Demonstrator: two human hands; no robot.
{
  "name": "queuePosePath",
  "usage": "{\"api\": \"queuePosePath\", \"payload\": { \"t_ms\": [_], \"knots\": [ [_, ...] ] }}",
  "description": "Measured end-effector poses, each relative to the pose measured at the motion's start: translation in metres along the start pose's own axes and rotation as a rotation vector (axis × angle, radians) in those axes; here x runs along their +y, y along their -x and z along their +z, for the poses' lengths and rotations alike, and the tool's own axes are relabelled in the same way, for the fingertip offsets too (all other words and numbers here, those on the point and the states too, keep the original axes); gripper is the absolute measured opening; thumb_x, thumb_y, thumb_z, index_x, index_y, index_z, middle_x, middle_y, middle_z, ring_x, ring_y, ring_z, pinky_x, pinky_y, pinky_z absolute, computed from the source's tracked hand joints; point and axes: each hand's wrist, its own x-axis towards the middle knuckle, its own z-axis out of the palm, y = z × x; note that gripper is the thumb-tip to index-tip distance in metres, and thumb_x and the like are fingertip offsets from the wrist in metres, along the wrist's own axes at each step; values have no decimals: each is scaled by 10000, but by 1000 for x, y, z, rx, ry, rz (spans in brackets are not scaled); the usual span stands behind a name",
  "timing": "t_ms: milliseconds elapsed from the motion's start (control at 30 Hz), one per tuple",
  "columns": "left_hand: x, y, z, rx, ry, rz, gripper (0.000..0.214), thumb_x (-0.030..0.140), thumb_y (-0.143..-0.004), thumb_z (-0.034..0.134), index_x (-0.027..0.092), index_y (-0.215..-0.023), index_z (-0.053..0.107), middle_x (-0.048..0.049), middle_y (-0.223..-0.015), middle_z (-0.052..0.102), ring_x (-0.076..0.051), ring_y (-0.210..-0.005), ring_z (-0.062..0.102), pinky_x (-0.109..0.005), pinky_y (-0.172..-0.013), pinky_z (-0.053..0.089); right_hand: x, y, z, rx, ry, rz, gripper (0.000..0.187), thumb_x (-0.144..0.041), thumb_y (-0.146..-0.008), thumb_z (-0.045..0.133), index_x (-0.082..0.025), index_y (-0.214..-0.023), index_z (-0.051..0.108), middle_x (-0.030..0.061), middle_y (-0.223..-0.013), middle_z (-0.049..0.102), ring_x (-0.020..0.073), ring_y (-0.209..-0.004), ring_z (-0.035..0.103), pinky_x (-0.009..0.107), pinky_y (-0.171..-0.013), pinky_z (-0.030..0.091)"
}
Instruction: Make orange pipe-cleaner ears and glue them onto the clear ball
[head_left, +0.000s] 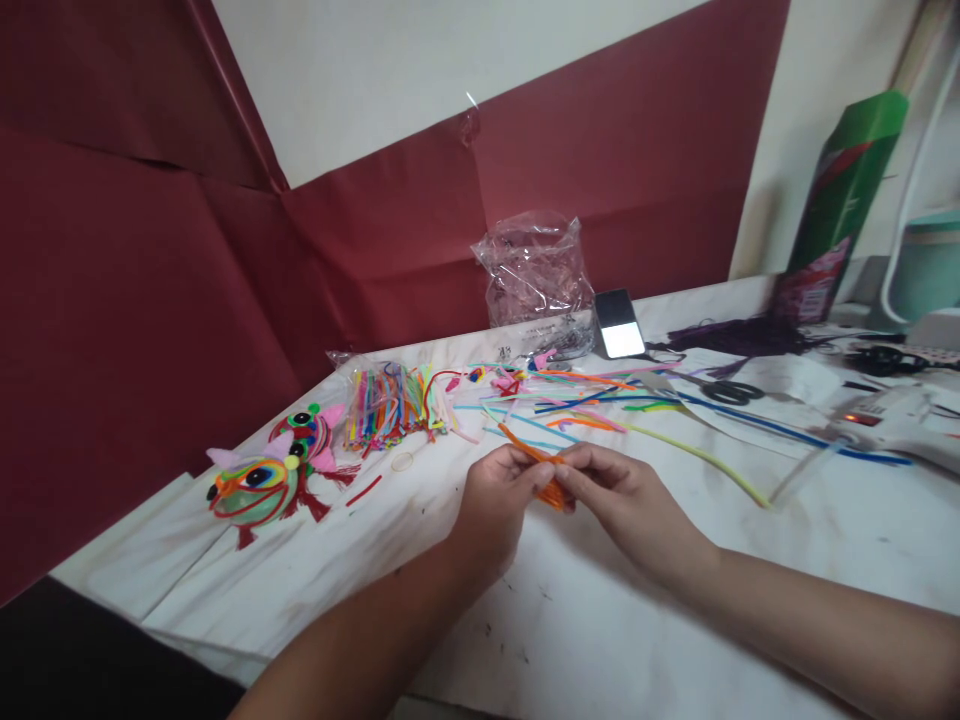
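Two hands are brought together over the white table, and a few orange fuzzy stems are held between them. By the left hand the stems are pinched between thumb and fingers; by the right hand they are pinched likewise, with the thumb tips close together, presumably so that so small a bunch can be steadied from both sides. One orange end is left free toward the upper left; how the rest is bent is hidden by the fingers.

Loose coloured stems are spread beyond the hands and to the right, seemingly within easy reach. Scissors are laid near them, probably for the same reason. Farther left, a packet of stems is placed, by which scattering is likely prevented. One decorated figure is set at the far left, with a second figure just behind, apparently clear of the working space. A lit phone is propped at the back, perhaps for viewing.
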Motion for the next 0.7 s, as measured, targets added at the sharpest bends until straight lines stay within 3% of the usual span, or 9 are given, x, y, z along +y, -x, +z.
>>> {"api": "queuePosePath", "payload": {
  "t_ms": [300, 367, 433, 567, 700],
  "knots": [
    [1, -8, -8, 75, 26, -59, 176, 254, -652, 674, 129, -646, 550, 0, -596, 577, -102, -573, 503, -257, -620, 383, 2, -9, -9, -56, 161, -73, 269, -397, -840, 478, -195, -714, 603, 21, -674, 596, 160, -651, 554, 301, -641, 451],
    [2, -9, -9, 47, 36, -109, 202, 274, -628, 686, 127, -619, 549, 1, -574, 562, -96, -547, 481, -249, -589, 364, 3, -15, -16, 14, 245, -178, 213, -353, -846, 472, -204, -823, 622, 45, -789, 629, 174, -702, 576, 320, -659, 473],
    [3, -10, -9, -4, 24, -153, 237, 297, -606, 705, 126, -584, 542, 4, -548, 539, -90, -521, 460, -243, -561, 347, 3, -20, -23, 51, 356, -375, 197, -288, -843, 479, -226, -967, 619, 72, -957, 639, 206, -852, 591, 360, -745, 484],
    [3, -9, -10, -140, -13, -192, 268, 346, -589, 728, 124, -619, 581, -12, -579, 551, -110, -551, 474, -247, -545, 351, 1, -27, -31, -159, 554, -746, 346, -157, -854, 423, -272, -1149, 564, 79, -1275, 526, 231, -1202, 438, 450, -968, 376],
    [4, -9, -11, -236, -58, -213, 267, 369, -591, 726, 126, -665, 641, -30, -597, 579, -134, -588, 495, -256, -558, 355, 4, -31, -34, -325, 690, -825, 336, -132, -851, 429, -256, -1121, 587, 66, -1325, 495, 235, -1298, 316, 457, -1000, 333]
  ]
}}
